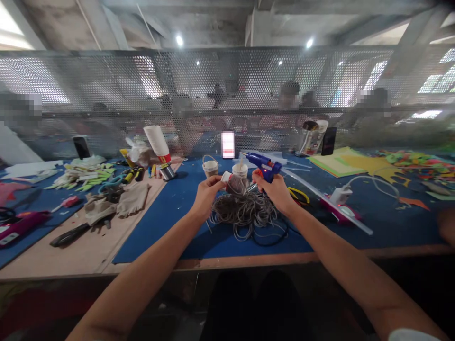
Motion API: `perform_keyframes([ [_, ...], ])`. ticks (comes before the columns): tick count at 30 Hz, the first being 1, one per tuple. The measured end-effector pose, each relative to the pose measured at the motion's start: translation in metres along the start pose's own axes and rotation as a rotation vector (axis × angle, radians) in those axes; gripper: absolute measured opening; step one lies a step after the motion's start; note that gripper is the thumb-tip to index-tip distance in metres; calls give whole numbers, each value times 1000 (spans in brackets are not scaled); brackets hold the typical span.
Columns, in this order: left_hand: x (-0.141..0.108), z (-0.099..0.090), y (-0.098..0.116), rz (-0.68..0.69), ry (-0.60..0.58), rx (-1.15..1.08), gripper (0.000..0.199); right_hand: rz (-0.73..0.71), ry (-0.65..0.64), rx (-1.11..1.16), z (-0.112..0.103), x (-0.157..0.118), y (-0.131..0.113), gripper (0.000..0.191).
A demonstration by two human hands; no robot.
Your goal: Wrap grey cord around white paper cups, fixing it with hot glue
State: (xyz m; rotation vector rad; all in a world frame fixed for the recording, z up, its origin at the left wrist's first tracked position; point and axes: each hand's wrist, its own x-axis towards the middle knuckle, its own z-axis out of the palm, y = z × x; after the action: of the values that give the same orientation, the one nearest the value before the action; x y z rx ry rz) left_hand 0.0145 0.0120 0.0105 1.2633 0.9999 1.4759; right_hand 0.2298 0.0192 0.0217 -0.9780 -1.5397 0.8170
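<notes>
My left hand (207,195) is closed on a paper cup (236,183) tipped on its side, its wall partly wrapped in grey cord. In my right hand (275,188) is a blue hot glue gun (263,163), its nozzle pointing left above the cup and a long clear glue stick (320,196) trailing from its rear. Below both hands lies a tangled heap of grey cord (245,213). Just beyond them stand a white cup (240,169) with something upright in it and a cup with a looped handle (210,166).
A stack of paper cups (156,142) leans at the left, near gloves (133,200) and pliers (133,175). To the right are a purple power strip (341,210) with a white plug and yellow sheets (337,162). A phone (228,144) stands against the mesh screen (199,85).
</notes>
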Motion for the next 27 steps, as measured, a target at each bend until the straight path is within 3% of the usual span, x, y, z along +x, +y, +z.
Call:
perform_keyframes([
  [5, 6, -6, 6, 51, 90, -6, 10, 231, -58, 237, -21, 13, 13, 35],
  [10, 10, -11, 4, 52, 123, -11, 12, 471, -102, 142, -42, 27, 36, 29],
  [16, 12, -13, 2, 47, 142, 0, 11, 518, -98, 42, -55, 35, 52, 19],
  [27, 7, -8, 11, 26, 154, -34, 10, 483, -70, -109, -64, 42, 65, 26],
])
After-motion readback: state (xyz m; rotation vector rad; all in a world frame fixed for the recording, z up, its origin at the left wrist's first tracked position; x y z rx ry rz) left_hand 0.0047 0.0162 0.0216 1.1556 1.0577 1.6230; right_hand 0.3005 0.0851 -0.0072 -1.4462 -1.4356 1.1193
